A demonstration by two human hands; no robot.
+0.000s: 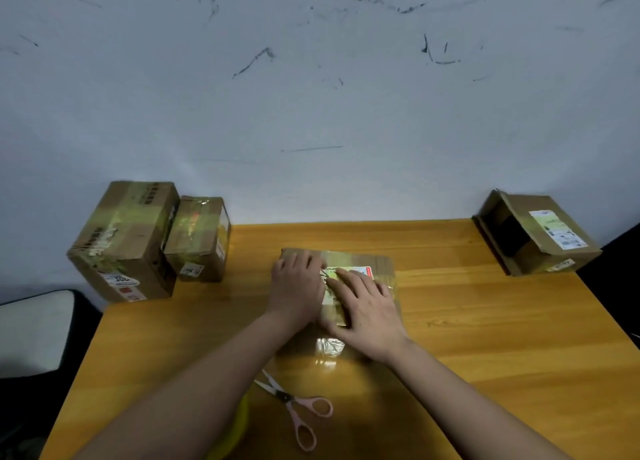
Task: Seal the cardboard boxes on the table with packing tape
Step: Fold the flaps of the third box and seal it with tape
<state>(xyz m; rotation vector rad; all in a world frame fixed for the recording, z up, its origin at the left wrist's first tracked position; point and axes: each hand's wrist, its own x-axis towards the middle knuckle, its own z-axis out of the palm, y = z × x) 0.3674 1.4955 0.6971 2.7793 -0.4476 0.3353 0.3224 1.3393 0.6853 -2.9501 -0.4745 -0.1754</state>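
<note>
Nearest to the camera, a yellow roll of packing tape [239,421] is lying at the front edge of the wooden table [485,338], mostly hidden under the left forearm, so I cannot tell how much tape is on it. Just beside it, the pink-handled scissors [294,404] are lying with the blades apart, and nobody is holding them.

A little farther, the flat cardboard box [381,262] is sitting in the middle of the table. A strip of clear tape [329,347] is running over its top and down its near side. The left hand [298,286] is lying flat on the left part of the lid, fingers straight, gripping nothing. The right hand [363,307] is pressing with straight fingers on the taped seam, also gripping nothing. To my judgement, the person is smoothing the tape down, so the sealing of this box is almost finished.

At the far left, two taped boxes, a big one [124,241] and a small one [197,238], are standing off the table edge. At the far right corner, an open box [533,234] is lying on its side, its flaps not closed.

The next move, I think, is calling for putting the flat box aside, bringing the open box to the middle, closing its flaps, and then taking the tape roll.
</note>
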